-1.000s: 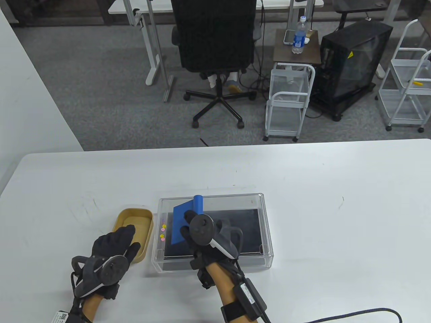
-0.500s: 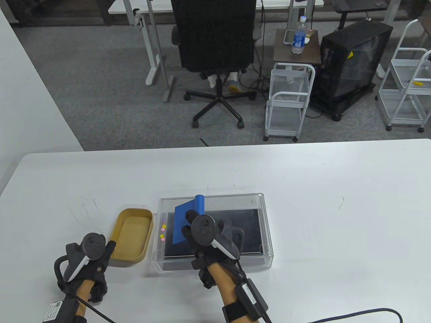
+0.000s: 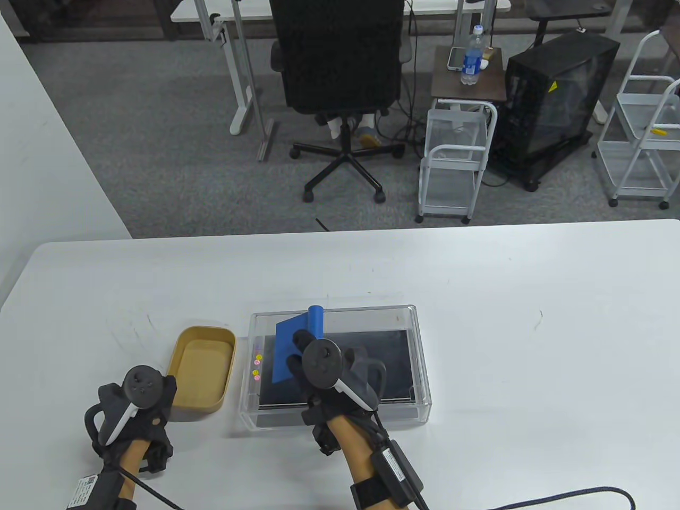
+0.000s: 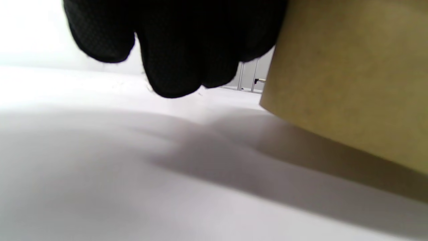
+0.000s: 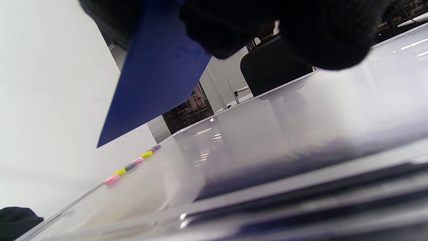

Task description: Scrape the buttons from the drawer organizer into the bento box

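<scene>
**Light, loose buttons wait at the organizer's bento-side wall**

Because they are small, flat discs lying loose, the buttons (image 3: 256, 364) will likely weigh almost nothing and skate freely on smooth plastic; they look hard enough not to break, but too thin and slick to pick up one by one. They lie in a short row inside the drawer organizer (image 3: 419, 361), along the wall that faces the bento box (image 3: 187, 348); the right wrist view shows them as pink, yellow and grey pieces (image 5: 131, 165) in a line. Pushing them with a broad edge seems the sensible hold, not fingertips.

The blue scraper (image 3: 289, 348) serves for that. It looks like a stiff sheet with a rolled handle at its far end, and its lower edge hangs just beside the buttons, on their side away from the bento box. The right hand (image 3: 329, 372) pinches the blade, fingers (image 5: 234, 30) pressed on its face.

The organizer is clear, rigid and tall-walled, so the buttons must probably climb or be tipped over that wall; they could scatter if flicked.

The bento box, tan, open and rounded, stands just beside the organizer on the counter (image 3: 531, 345), apart from it. The left hand (image 3: 138, 409) holds its near corner; the left wrist view shows curled fingers (image 4: 174, 50) against its wall (image 4: 351, 83), which looks light and easy to lift.
</scene>
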`<state>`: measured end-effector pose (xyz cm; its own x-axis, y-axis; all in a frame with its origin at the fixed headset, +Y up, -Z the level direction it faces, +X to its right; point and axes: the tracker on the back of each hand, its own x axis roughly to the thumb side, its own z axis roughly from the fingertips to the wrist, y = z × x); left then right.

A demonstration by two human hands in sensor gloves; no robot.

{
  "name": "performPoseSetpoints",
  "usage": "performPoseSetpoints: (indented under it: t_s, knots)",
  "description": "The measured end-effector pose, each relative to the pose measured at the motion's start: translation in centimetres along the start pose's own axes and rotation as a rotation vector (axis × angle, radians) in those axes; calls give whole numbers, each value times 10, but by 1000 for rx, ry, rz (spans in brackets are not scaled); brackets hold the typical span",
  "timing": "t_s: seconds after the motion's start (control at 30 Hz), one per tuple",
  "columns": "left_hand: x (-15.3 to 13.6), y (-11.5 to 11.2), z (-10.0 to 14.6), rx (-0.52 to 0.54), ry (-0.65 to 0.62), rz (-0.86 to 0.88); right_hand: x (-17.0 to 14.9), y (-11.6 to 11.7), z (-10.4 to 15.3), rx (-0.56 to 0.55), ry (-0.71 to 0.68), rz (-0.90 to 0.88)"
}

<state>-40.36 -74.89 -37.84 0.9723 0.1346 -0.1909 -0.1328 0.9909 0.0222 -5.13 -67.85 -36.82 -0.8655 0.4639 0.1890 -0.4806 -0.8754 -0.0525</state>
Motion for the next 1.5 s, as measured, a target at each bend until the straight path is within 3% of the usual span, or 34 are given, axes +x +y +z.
performPoseSetpoints:
  t_s: [0.4, 0.8, 1.5]
  knots:
    - [12, 19, 14, 75, -48, -18, 6, 6, 2, 7, -22, 15]
    - [30, 17, 22, 39, -102, -61, 13, 11, 3, 31, -50, 39]
    - [35, 14, 24, -20, -145, -91, 29, 26, 6, 91, -97, 104]
